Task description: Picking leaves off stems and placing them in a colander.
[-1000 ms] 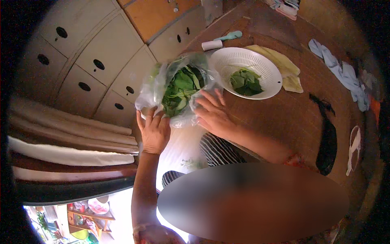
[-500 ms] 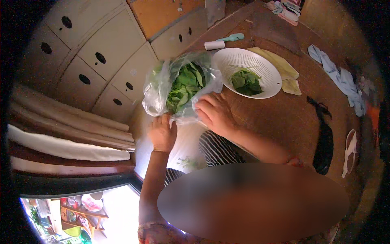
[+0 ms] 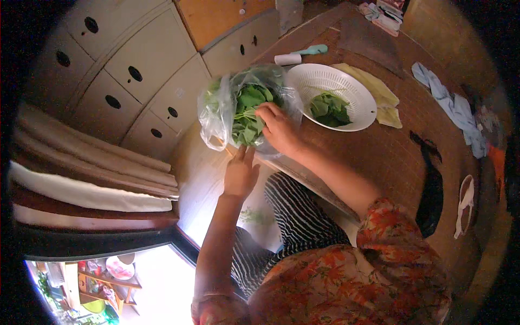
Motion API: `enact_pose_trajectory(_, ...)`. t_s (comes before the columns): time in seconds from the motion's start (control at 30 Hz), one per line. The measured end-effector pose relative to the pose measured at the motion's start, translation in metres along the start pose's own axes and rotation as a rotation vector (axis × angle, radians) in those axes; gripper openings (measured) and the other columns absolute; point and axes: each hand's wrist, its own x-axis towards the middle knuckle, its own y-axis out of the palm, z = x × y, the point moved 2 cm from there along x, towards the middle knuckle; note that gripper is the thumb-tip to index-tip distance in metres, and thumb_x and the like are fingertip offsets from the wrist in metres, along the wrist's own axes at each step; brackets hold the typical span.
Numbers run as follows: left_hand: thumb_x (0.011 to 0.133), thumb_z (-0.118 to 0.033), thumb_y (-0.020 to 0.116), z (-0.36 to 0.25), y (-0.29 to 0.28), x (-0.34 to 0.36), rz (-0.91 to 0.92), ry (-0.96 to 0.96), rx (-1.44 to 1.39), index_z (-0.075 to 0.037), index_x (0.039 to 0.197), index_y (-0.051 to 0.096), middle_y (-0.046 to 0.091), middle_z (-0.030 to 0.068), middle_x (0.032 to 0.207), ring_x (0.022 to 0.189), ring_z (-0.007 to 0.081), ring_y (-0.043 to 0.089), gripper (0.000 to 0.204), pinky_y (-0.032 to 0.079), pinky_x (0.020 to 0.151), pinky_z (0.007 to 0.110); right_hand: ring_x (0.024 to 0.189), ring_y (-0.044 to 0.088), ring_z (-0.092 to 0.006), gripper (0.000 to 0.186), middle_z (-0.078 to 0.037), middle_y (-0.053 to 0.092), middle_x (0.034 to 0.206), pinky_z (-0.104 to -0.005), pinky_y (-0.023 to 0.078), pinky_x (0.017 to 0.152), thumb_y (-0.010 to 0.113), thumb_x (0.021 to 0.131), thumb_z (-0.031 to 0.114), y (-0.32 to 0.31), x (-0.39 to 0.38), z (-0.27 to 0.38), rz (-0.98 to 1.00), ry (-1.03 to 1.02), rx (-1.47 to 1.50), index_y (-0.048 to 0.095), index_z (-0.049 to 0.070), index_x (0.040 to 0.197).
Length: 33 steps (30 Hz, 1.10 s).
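A clear plastic bag [image 3: 216, 111] full of green leafy vegetables [image 3: 246, 108] sits at the near edge of a brown wooden table [image 3: 390, 157]. My right hand [image 3: 279, 130] reaches into the bag's mouth, fingers closed on a bunch of leaves. My left hand [image 3: 240, 172] is flat under the bag's lower edge, fingers apart, steadying it from below. Just right of the bag stands a white slotted colander [image 3: 352, 108] with a few green leaves [image 3: 329, 108] lying inside.
A yellow cloth [image 3: 384, 97] lies beyond the colander, with a white and teal tool [image 3: 300, 55] at the table's far edge. Blue cloth [image 3: 455, 108] and a black object [image 3: 430, 189] lie to the right. Cream cabinets [image 3: 141, 70] with round holes stand on the left.
The bag has shifted up and left in view, and my right hand has gone from resting on its side into its opening. My left hand has dropped lower under the bag.
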Motion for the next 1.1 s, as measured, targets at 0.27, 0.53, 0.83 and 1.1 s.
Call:
enact_pose_trajectory(0.27,0.082,-0.003,0.065,-0.048,-0.035,-0.083,-0.246,-0.121,-0.297,-0.007,0.122,0.062,0.052,0.0183,0.138,0.112,0.0342,0.062,0.04,0.054,0.09,0.039,0.101,0.059,-0.0317,0.018,-0.011,0.06,0.105,-0.0385,0.048,0.088,0.061,0.078,-0.006,-0.01,0.005,0.003,-0.136,-0.135,-0.132,0.064,0.003,0.094)
enact_pose_trajectory(0.53,0.081,-0.001,0.064,-0.077,-0.063,-0.151,-0.389,-0.33,-0.574,-0.003,0.104,0.07,0.068,0.0165,0.115,0.111,0.0296,0.063,0.023,0.05,0.095,0.038,0.076,0.063,-0.0226,0.01,-0.011,0.063,0.085,-0.0325,0.05,0.069,0.063,0.085,-0.002,-0.067,-0.057,0.108,-0.229,0.051,0.391,0.06,0.001,0.095)
enact_pose_trajectory(0.83,0.097,-0.008,0.059,-0.083,-0.067,-0.169,-0.44,-0.628,-1.369,0.003,0.113,0.062,0.068,0.0094,0.105,0.099,0.0166,0.063,0.02,0.048,0.092,0.031,0.069,0.062,-0.0079,0.006,-0.004,0.063,0.084,-0.0229,0.054,0.065,0.057,0.095,0.003,-0.014,-0.109,0.148,0.342,0.611,1.083,0.056,-0.001,0.099)
enact_pose_trajectory(1.1,0.096,-0.007,0.062,-0.088,-0.062,-0.186,-0.515,-0.634,-1.46,0.0,0.112,0.065,0.07,0.0042,0.105,0.094,0.0098,0.061,0.019,0.046,0.088,0.024,0.073,0.063,-0.0077,0.007,-0.003,0.063,0.083,-0.0238,0.052,0.065,0.061,0.091,0.002,0.005,-0.135,0.155,0.271,0.507,0.996,0.058,-0.001,0.095)
